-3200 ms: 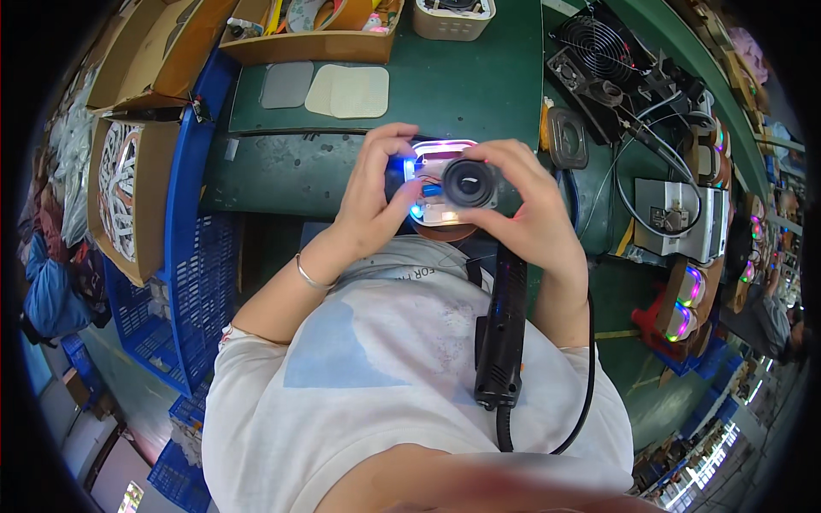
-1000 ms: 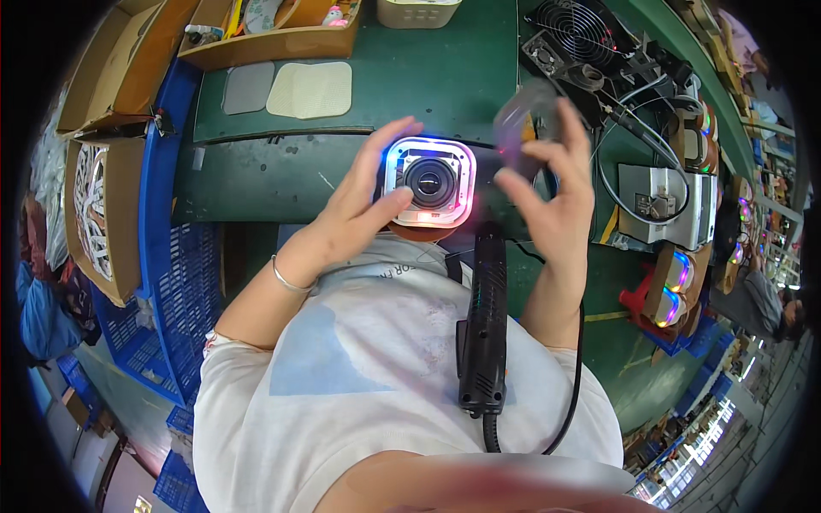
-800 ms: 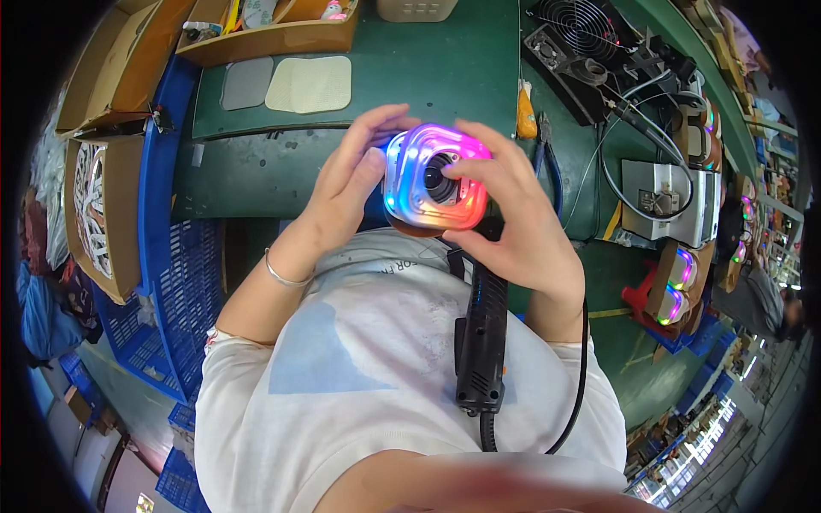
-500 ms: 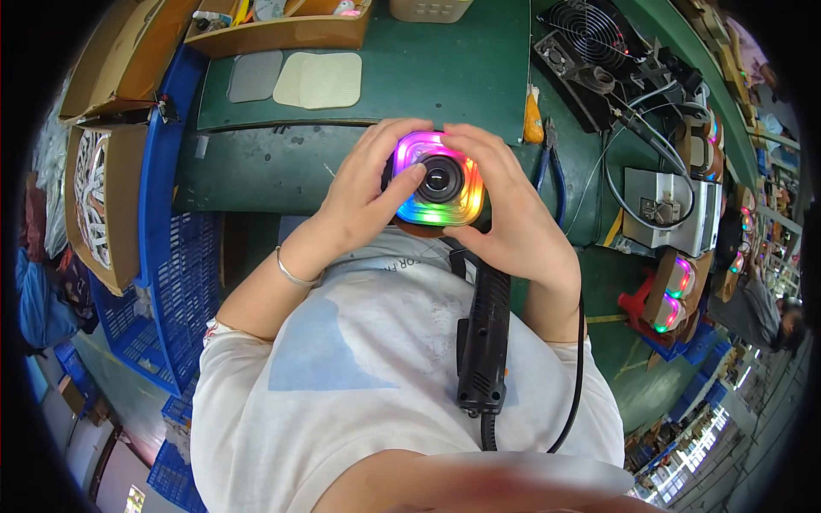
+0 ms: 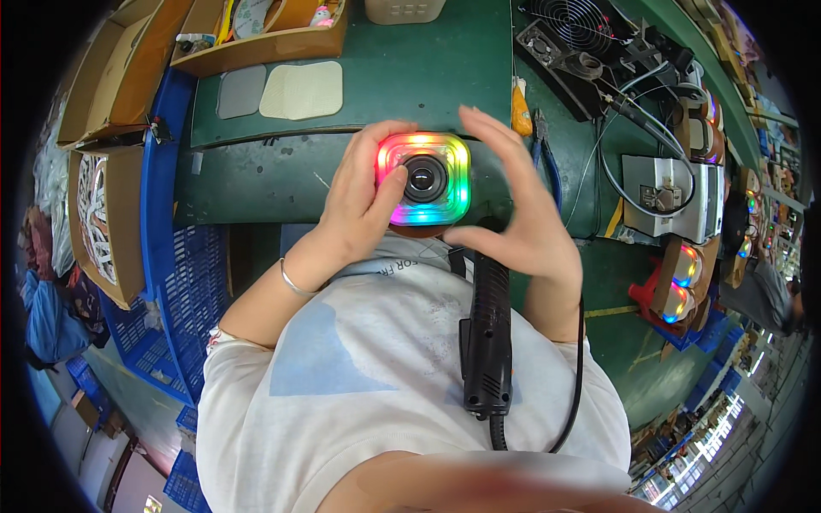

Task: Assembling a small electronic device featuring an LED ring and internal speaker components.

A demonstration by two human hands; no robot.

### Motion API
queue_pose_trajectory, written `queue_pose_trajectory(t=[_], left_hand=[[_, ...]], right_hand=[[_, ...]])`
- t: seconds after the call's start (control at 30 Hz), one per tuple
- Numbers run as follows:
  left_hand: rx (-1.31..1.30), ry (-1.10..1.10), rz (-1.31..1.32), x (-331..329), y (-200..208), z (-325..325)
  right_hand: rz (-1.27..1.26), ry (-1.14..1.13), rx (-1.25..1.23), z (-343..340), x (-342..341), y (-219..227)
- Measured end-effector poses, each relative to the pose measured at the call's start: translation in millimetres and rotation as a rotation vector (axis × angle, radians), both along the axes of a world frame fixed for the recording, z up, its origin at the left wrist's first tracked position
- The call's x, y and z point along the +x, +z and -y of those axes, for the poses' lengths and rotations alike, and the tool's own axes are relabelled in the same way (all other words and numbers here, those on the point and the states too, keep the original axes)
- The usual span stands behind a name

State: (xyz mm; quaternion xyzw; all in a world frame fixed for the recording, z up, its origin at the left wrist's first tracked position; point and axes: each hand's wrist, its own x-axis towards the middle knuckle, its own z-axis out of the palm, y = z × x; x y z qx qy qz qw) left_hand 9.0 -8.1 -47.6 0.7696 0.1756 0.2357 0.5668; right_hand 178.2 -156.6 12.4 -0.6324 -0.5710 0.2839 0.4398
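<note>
A square, rounded light-up device [image 5: 457, 154], which looks like a small speaker, glows in rainbow colours around a round black centre. My left hand [image 5: 363, 184] holds it from the left side, with the thumb on the front face near the black centre. To its right my right hand [image 5: 522, 218] is open, thumb and fingers spread and apart from the device. A black corded hand tool [image 5: 489, 342] lies upright in view against my shirt, just below the right hand, and its upper end is partly hidden.
On the green bench [image 5: 265, 184] lie pale square pads [image 5: 304, 90] and blue-handled pliers [image 5: 547, 162]. A cardboard tray [image 5: 256, 56] stands at the back left, beside blue crates [image 5: 184, 282]. A black fan [image 5: 569, 26], cables and a metal fixture [image 5: 663, 197] occupy the right. Similar lit devices [image 5: 682, 286] sit beyond.
My right hand has let go of the light-up device and opened away to the right. The left hand still holds it, and its light colours have shifted.
</note>
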Motion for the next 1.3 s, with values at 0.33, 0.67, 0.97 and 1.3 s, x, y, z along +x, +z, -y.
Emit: queue_pose_trajectory(t=[0.33, 0.67, 0.97, 1.3], left_hand=[[0.084, -0.305, -0.064, 34, 39, -29], [-0.077, -0.186, -0.126, 45, 27, -10], [-0.009, -0.175, -0.071, 65, 22, 24], [-0.033, -0.213, -0.062, 64, 24, 20]], right_hand=[[-0.248, 0.717, 0.066, 23, 6, 11], [-0.671, -0.615, 0.771, 76, 52, 9], [-0.154, -1.197, 0.827, 128, 153, 55], [-0.436, -1.042, 0.813, 101, 131, 57]])
